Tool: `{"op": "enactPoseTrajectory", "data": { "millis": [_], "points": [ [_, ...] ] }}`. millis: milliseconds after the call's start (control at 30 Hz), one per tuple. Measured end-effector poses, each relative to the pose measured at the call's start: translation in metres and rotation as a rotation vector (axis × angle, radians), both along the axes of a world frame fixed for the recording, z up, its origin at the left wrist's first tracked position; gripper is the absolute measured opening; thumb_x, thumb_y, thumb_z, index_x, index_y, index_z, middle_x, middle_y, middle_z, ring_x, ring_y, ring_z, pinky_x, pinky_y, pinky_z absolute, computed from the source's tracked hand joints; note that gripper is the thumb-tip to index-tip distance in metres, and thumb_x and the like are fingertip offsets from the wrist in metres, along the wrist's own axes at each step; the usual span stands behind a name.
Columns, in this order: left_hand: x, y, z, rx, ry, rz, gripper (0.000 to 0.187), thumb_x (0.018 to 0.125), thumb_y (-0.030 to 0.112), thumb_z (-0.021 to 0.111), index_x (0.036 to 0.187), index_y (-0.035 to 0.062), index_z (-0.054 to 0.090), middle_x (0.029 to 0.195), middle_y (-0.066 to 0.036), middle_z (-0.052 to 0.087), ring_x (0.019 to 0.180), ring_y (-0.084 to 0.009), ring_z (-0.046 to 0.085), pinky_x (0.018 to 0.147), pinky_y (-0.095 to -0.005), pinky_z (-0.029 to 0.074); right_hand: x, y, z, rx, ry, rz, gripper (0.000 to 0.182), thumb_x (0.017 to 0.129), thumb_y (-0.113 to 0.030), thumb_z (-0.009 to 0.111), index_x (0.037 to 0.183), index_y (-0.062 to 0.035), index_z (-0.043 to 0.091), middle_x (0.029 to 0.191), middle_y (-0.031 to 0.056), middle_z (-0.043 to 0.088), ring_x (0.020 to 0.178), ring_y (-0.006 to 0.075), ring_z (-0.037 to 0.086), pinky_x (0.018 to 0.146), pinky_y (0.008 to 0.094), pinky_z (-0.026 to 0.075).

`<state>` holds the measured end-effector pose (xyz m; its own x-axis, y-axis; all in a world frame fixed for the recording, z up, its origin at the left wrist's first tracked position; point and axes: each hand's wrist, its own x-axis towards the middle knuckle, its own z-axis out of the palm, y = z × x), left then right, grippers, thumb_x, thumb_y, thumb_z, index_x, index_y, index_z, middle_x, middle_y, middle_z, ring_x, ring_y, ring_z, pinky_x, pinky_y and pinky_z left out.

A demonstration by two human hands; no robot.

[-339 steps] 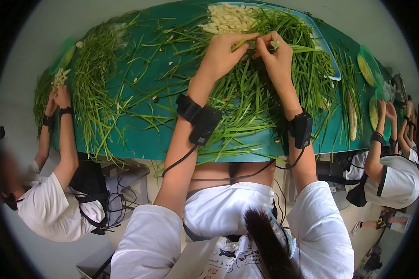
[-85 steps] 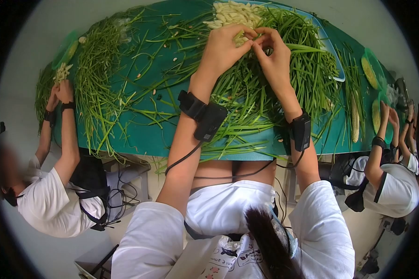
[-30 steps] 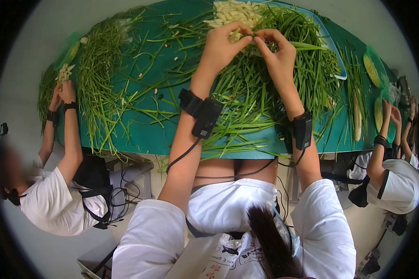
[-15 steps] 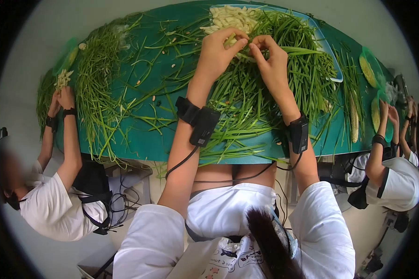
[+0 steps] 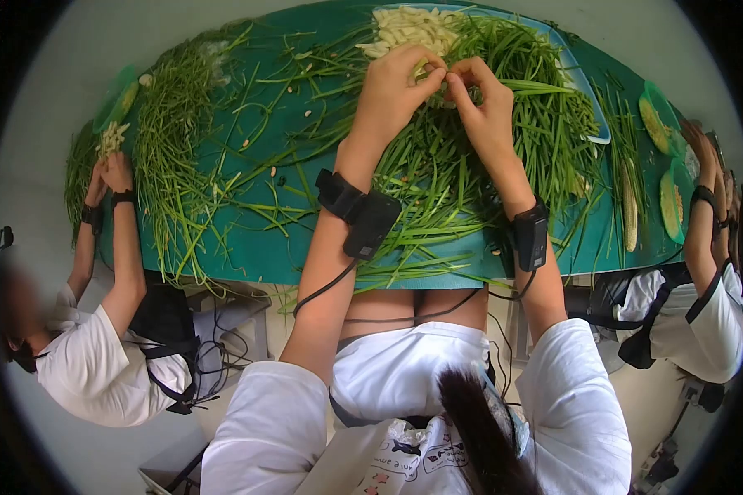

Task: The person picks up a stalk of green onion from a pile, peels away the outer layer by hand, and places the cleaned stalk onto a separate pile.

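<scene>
My left hand (image 5: pixel 398 82) and my right hand (image 5: pixel 480 97) meet fingertip to fingertip at the far side of the table. Thumb and forefinger are pinched on each, and whatever lies between them is too small and covered to make out. Under and around both hands spreads a heap of long green stalks (image 5: pixel 545 132), like chives. Just beyond my left hand is a pile of pale, whitish-yellow pieces (image 5: pixel 409 29). A blue-rimmed tray (image 5: pixel 584 82) lies under part of the heap, its right edge showing.
Another green pile (image 5: pixel 169 124) covers the green table (image 5: pixel 305 177) at left, with loose stalks scattered between. Green mesh bags (image 5: pixel 677 194) and a corn cob (image 5: pixel 630 206) lie at right. Other people work on both sides. Cables hang from my wrist devices (image 5: pixel 376 223).
My hands have drawn closer together, fingertips now touching. The pale green bit seen between them before is hidden. At right, a person's arms have shifted away from the mesh bags.
</scene>
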<state>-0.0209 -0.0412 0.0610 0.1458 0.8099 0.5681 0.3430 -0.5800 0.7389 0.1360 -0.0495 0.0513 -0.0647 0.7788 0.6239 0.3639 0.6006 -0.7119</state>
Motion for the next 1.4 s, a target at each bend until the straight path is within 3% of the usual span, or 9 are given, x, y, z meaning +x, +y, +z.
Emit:
{"op": "enactPoseTrajectory", "data": {
  "millis": [267, 433, 633, 767, 833, 967, 1267, 1400],
  "points": [
    [-0.003, 0.005, -0.005, -0.087, -0.045, -0.096, 0.023, 0.089, 0.022, 0.067, 0.099, 0.0016, 0.068, 0.092, -0.005, 0.066, 0.080, -0.0121, 0.058, 0.067, -0.0278, 0.047, 0.001, -0.002, 0.003, 0.018, -0.037, -0.015, 0.015, 0.088, -0.011, 0.063, 0.085, 0.0005, 0.055, 0.068, 0.0101, 0.057, 0.059, 0.0169, 0.053, 0.058, 0.0287, 0.043],
    [-0.007, 0.010, -0.010, -0.074, -0.098, -0.166, 0.026, 0.091, 0.024, 0.066, 0.099, -0.0011, 0.067, 0.092, -0.006, 0.066, 0.084, -0.0124, 0.058, 0.076, -0.0300, 0.047, 0.000, -0.002, 0.004, -0.005, -0.035, 0.013, 0.015, 0.089, -0.012, 0.062, 0.085, 0.0006, 0.055, 0.066, 0.0092, 0.057, 0.059, 0.0162, 0.054, 0.056, 0.0291, 0.043],
    [-0.004, 0.013, -0.021, -0.145, -0.140, -0.172, 0.032, 0.093, 0.029, 0.062, 0.102, -0.0017, 0.063, 0.095, -0.007, 0.065, 0.085, -0.0135, 0.057, 0.078, -0.0309, 0.045, -0.001, -0.001, 0.000, -0.134, 0.035, 0.053, 0.015, 0.091, -0.013, 0.061, 0.087, 0.0008, 0.057, 0.065, 0.0066, 0.061, 0.058, 0.0132, 0.058, 0.054, 0.0265, 0.043],
    [-0.004, 0.011, -0.012, -0.111, -0.043, -0.153, 0.034, 0.094, 0.031, 0.061, 0.102, -0.0015, 0.062, 0.095, -0.008, 0.064, 0.084, -0.0153, 0.057, 0.077, -0.0311, 0.045, 0.001, 0.000, -0.001, -0.140, 0.076, 0.078, 0.015, 0.093, -0.014, 0.059, 0.091, 0.0006, 0.056, 0.066, 0.0058, 0.062, 0.060, 0.0112, 0.061, 0.051, 0.0246, 0.042],
    [-0.004, 0.012, -0.014, 0.039, 0.000, -0.122, 0.034, 0.094, 0.032, 0.060, 0.102, -0.0012, 0.062, 0.094, -0.009, 0.063, 0.083, -0.0170, 0.057, 0.076, -0.0314, 0.044, 0.002, 0.000, -0.001, -0.128, 0.064, 0.078, 0.015, 0.093, -0.014, 0.059, 0.091, 0.0008, 0.056, 0.066, 0.0058, 0.062, 0.060, 0.0111, 0.061, 0.051, 0.0247, 0.042],
    [-0.002, 0.008, -0.010, -0.047, -0.044, -0.133, 0.033, 0.094, 0.030, 0.060, 0.102, -0.0014, 0.062, 0.093, -0.009, 0.063, 0.083, -0.0177, 0.056, 0.076, -0.0319, 0.044, 0.001, 0.000, -0.001, -0.132, 0.076, 0.068, 0.016, 0.094, -0.014, 0.058, 0.090, 0.0010, 0.056, 0.067, 0.0059, 0.062, 0.061, 0.0112, 0.061, 0.052, 0.0252, 0.043],
    [-0.005, 0.012, -0.016, -0.194, -0.183, -0.235, 0.028, 0.096, 0.027, 0.059, 0.107, 0.0018, 0.062, 0.089, 0.000, 0.057, 0.078, -0.0063, 0.050, 0.068, -0.0247, 0.042, -0.002, -0.005, 0.004, -0.149, 0.135, 0.167, 0.013, 0.095, -0.012, 0.056, 0.101, -0.0008, 0.053, 0.069, 0.0052, 0.063, 0.062, 0.0107, 0.060, 0.057, 0.0243, 0.046],
    [-0.008, 0.005, -0.008, -0.313, -0.266, -0.314, 0.024, 0.096, 0.026, 0.059, 0.107, 0.0048, 0.061, 0.077, 0.006, 0.050, 0.066, -0.0022, 0.043, 0.059, -0.0206, 0.038, -0.003, -0.009, 0.007, -0.141, 0.115, 0.178, 0.013, 0.095, -0.010, 0.056, 0.104, -0.0016, 0.052, 0.069, 0.0048, 0.063, 0.063, 0.0100, 0.059, 0.057, 0.0240, 0.046]
  ]
}}
